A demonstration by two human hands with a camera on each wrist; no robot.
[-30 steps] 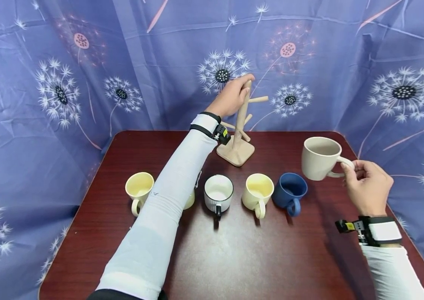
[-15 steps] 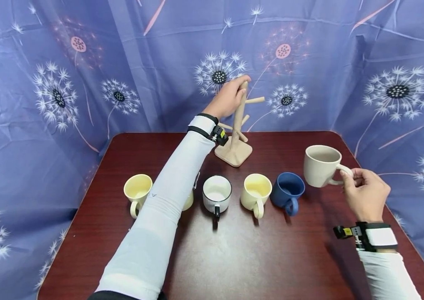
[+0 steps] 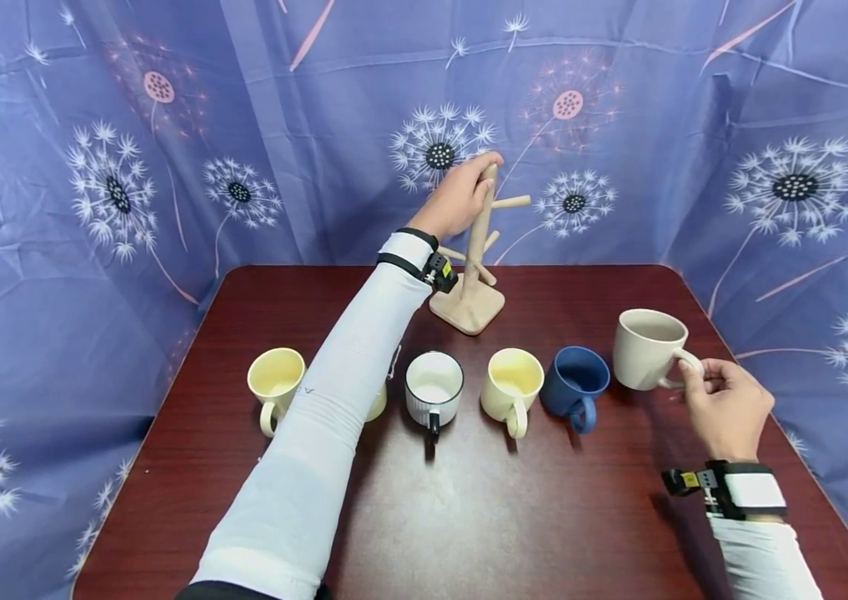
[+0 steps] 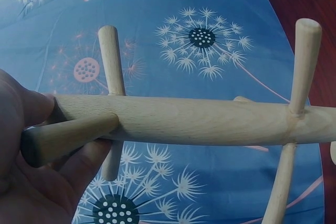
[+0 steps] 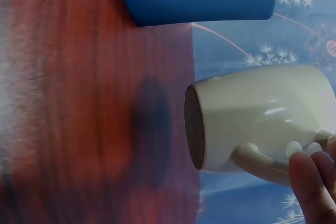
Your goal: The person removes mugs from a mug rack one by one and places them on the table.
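Note:
My left hand (image 3: 457,200) grips the top of the post of a wooden mug tree (image 3: 478,237), which stands on a square base at the back of the table. Close up in the left wrist view, thumb and fingers wrap the post end, and several pegs stick out from the post (image 4: 199,121). At the right, my right hand (image 3: 730,408) pinches the handle of a beige mug (image 3: 644,354). The mug is upright and off the table; its underside and a shadow below it show in the right wrist view, where the fingers (image 5: 310,182) hold the handle.
A blue mug (image 3: 577,375), a pale yellow mug (image 3: 504,400) and a white mug with a black handle (image 3: 434,396) stand in a row. Farther left is another yellow mug (image 3: 270,379); one more is mostly hidden behind my left forearm. A patterned curtain (image 3: 348,108) hangs behind the table.
My right hand has lowered the beige mug toward the table and moved slightly toward me. My left hand keeps its grip on the mug tree, which stays in place.

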